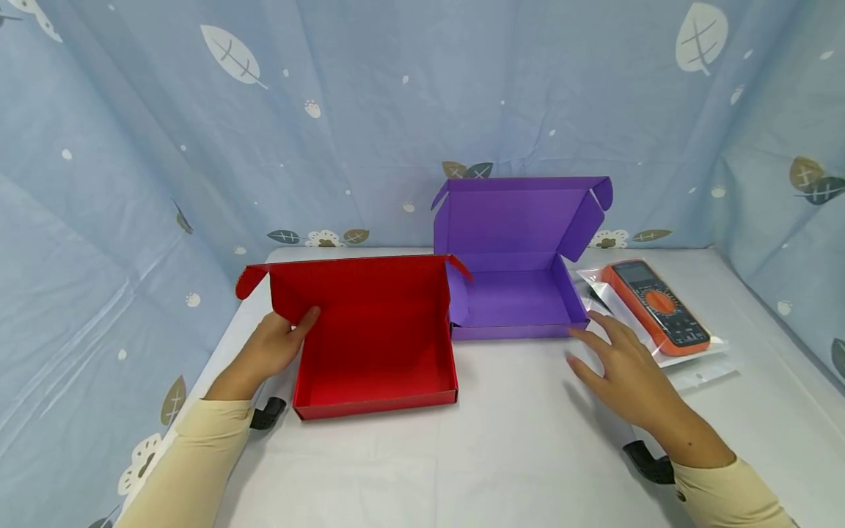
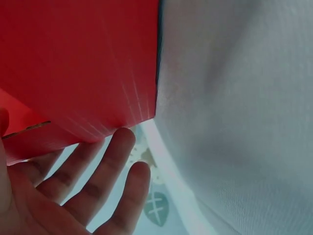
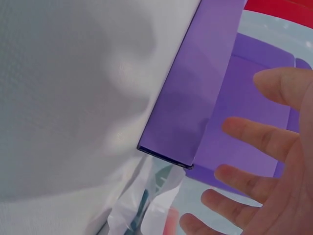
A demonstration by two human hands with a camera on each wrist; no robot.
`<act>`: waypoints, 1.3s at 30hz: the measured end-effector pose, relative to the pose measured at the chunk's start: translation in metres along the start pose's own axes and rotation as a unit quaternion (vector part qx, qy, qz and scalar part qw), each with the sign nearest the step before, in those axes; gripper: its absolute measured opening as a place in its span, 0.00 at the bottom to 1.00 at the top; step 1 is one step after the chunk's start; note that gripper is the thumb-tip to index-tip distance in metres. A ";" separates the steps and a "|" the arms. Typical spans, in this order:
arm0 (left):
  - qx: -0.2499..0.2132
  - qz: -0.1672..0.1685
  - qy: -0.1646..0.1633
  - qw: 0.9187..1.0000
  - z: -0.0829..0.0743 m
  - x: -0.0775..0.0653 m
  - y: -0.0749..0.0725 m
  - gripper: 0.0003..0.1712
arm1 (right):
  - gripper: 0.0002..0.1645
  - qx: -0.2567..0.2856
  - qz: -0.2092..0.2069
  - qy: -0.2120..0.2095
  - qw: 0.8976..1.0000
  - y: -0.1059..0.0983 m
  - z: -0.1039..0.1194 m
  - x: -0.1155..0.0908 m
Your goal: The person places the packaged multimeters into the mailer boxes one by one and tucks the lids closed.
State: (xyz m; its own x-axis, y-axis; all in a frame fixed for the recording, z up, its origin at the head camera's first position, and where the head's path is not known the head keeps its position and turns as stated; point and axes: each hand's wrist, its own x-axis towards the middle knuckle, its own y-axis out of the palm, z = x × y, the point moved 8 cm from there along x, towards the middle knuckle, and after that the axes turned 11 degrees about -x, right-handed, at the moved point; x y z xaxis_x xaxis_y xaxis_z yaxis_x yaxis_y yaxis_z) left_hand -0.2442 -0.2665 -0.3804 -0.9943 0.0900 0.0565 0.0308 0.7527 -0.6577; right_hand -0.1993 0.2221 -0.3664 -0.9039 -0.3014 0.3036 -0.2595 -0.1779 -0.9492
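A red cardboard box (image 1: pixel 379 359) with its lid raised sits left of the middle of the table. My left hand (image 1: pixel 280 345) holds its left side, thumb inside the wall and the other fingers behind, as the left wrist view also shows. Behind it to the right stands a purple cardboard box (image 1: pixel 518 297), lid up against the curtain. The red lid's right flap overlaps the purple box in the head view. My right hand (image 1: pixel 623 370) hovers at the purple box's front right corner, fingers spread and holding nothing.
An orange and black multimeter (image 1: pixel 656 304) lies on clear plastic bags (image 1: pixel 703 372) to the right of the purple box. A white cloth covers the table (image 1: pixel 422 469). Blue leaf-patterned curtains (image 1: pixel 396 125) close off the back and sides.
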 end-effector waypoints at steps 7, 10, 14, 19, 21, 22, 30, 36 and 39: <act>-0.018 -0.023 -0.039 0.999 0.003 -0.002 -0.002 0.36 | 0.28 -0.007 0.008 0.006 1.000 0.000 -0.003 0.001; -0.009 -0.041 -0.043 0.998 0.003 -0.003 -0.004 0.37 | 0.28 -0.010 0.012 0.010 1.000 0.000 -0.003 0.001; 0.009 -0.069 -0.033 0.997 0.002 -0.004 -0.008 0.37 | 0.28 -0.014 0.010 0.011 1.000 -0.001 -0.004 0.002; 0.011 -0.089 -0.026 0.996 0.003 -0.004 -0.010 0.36 | 0.28 -0.018 0.014 0.020 1.000 -0.004 -0.006 0.003; 0.010 -0.090 -0.023 0.996 0.003 -0.003 -0.010 0.36 | 0.30 -0.018 0.021 0.029 0.999 -0.005 -0.009 0.003; 0.010 -0.090 -0.022 0.996 0.002 -0.003 -0.011 0.36 | 0.30 -0.018 0.025 0.033 0.999 -0.006 -0.012 0.004; 0.015 -0.088 -0.022 0.996 0.001 -0.004 -0.014 0.38 | 0.37 -0.031 -0.003 0.034 0.999 -0.021 -0.038 0.011; 0.020 -0.088 -0.021 0.996 0.002 -0.003 -0.014 0.37 | 0.38 -0.053 0.006 0.066 0.996 -0.023 -0.071 0.020; 0.018 -0.088 -0.022 0.996 0.002 -0.002 -0.012 0.36 | 0.38 -0.061 0.039 0.093 0.993 -0.018 -0.088 0.023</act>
State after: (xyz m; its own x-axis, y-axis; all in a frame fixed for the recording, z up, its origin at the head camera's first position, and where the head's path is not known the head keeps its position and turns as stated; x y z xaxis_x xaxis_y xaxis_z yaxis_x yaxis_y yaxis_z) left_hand -0.2424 -0.2773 -0.3744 -0.9874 -0.0710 0.1415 -0.1481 0.7306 -0.6666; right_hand -0.2456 0.3006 -0.3490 -0.9670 -0.1291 0.2195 -0.2157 -0.0428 -0.9755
